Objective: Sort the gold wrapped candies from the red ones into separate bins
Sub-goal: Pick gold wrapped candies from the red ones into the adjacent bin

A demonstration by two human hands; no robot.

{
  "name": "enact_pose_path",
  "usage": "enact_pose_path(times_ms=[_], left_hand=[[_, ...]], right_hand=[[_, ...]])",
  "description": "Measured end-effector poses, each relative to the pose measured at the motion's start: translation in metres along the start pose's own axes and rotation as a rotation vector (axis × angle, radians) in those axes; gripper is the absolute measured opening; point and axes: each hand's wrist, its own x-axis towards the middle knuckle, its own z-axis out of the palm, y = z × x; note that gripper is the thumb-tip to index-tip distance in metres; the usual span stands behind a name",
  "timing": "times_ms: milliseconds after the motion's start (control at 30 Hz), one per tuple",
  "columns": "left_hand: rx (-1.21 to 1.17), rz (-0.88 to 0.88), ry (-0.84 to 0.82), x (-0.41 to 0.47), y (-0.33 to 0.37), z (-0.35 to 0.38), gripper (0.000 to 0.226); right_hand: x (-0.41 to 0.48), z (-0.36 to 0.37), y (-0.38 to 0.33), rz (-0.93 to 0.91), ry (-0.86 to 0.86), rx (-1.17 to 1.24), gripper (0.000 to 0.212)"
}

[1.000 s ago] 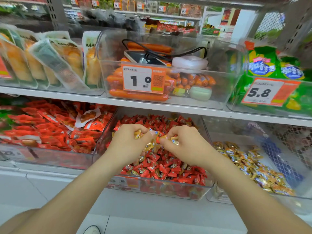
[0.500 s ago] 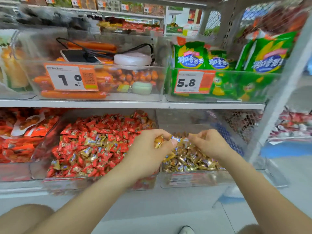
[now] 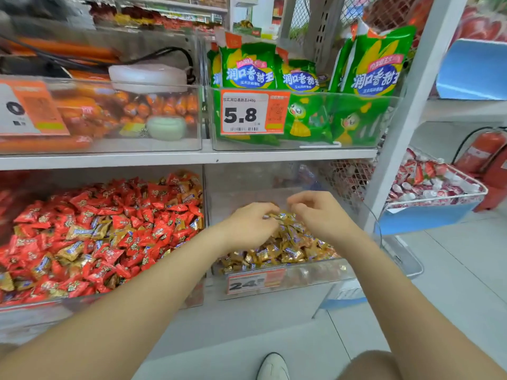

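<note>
On the lower shelf, a clear bin [image 3: 41, 307] at the left holds red wrapped candies [image 3: 131, 215] with several gold ones [image 3: 72, 249] mixed in. Beside it on the right, another clear bin [image 3: 310, 278] holds a pile of gold wrapped candies [image 3: 277, 253]. Both my hands are over that gold pile. My left hand [image 3: 251, 227] is palm down, its fingers curled round gold candies at the fingertips. Just to its right, my right hand [image 3: 318, 213] hovers with loosely curled fingers and nothing visible between them.
The shelf above carries a clear bin of orange sausages [image 3: 153, 105] and a bin of green snack bags [image 3: 301, 78] tagged 5.8. A white upright post [image 3: 411, 111] stands right of the gold bin, and beyond it is a wire basket [image 3: 439, 198] of red and white packets. My shoe [image 3: 273, 366] is on the floor.
Both hands carried gold candies from the red bin rightward to the gold bin and lowered onto its pile. The right hand's fingers have loosened and no candy shows in them now.
</note>
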Motion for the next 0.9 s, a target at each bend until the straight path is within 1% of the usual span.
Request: enact_pose_path(times_ms=[67, 133, 167, 233, 333, 433, 500, 567, 667, 733, 833, 867, 900], left_hand=[[0.159, 0.146, 0.102, -0.024, -0.002, -0.012, 0.034], [0.357, 0.304, 0.261, -0.054, -0.012, -0.027, 0.024], [0.429, 0.326, 0.321, -0.070, -0.020, -0.037, 0.019], [0.481, 0.241, 0.390, -0.094, -0.045, -0.061, 0.015], [0.435, 0.006, 0.473, -0.119, -0.094, -0.099, 0.015], [0.430, -0.182, 0.533, -0.136, -0.139, -0.128, 0.016], [0.431, -0.229, 0.544, -0.145, -0.159, -0.142, 0.023], [0.428, -0.242, 0.520, -0.151, -0.173, -0.151, 0.030], [0.510, -0.229, 0.401, -0.153, -0.190, -0.158, 0.043], [0.545, -0.211, 0.328, -0.152, -0.200, -0.160, 0.055], [0.622, -0.203, 0.264, -0.147, -0.212, -0.163, 0.061], [0.635, -0.199, 0.244, -0.145, -0.215, -0.165, 0.063], [0.628, -0.197, 0.220, -0.144, -0.216, -0.166, 0.068]], right_hand=[[-0.004, 0.005, -0.013, -0.042, -0.037, 0.013, 0.018], [-0.012, 0.016, -0.034, -0.131, -0.086, -0.004, 0.018], [-0.017, 0.024, -0.046, -0.185, -0.111, -0.028, 0.018], [-0.030, 0.043, -0.072, -0.288, -0.158, -0.097, 0.018], [-0.050, 0.078, -0.110, -0.437, -0.235, -0.177, 0.018], [-0.060, 0.117, -0.138, -0.569, -0.337, -0.236, 0.024], [-0.058, 0.146, -0.148, -0.625, -0.373, -0.290, 0.024], [-0.053, 0.174, -0.157, -0.667, -0.401, -0.327, 0.025], [-0.045, 0.208, -0.170, -0.716, -0.477, -0.370, 0.029], [-0.036, 0.227, -0.171, -0.738, -0.509, -0.444, 0.022], [-0.025, 0.245, -0.170, -0.690, -0.457, -0.587, 0.005], [-0.023, 0.248, -0.169, -0.670, -0.432, -0.610, 0.007], [-0.021, 0.249, -0.171, -0.661, -0.407, -0.634, 0.016]])
